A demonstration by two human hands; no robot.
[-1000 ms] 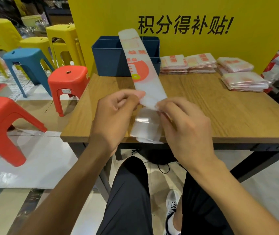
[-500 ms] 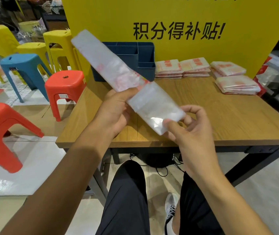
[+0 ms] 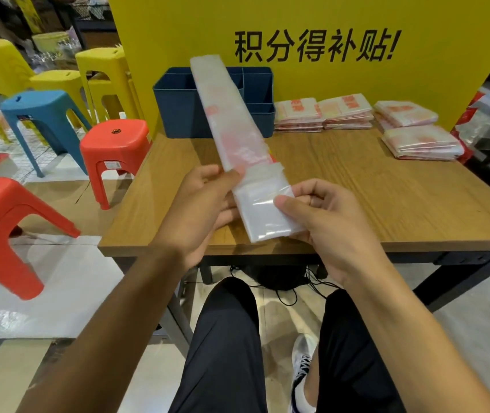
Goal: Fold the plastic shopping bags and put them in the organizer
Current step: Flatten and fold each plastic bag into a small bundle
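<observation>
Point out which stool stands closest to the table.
The small red stool by the table's left edge; the blue, yellow and other red stools stand farther off.

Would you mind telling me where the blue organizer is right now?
In the head view, the blue organizer stands at the back left of the wooden table, against the yellow board, just left of the stacks of folded bags.

Bright, even indoor light, soft shadows, wide-angle bending at the edges, slight overall softness.
</observation>
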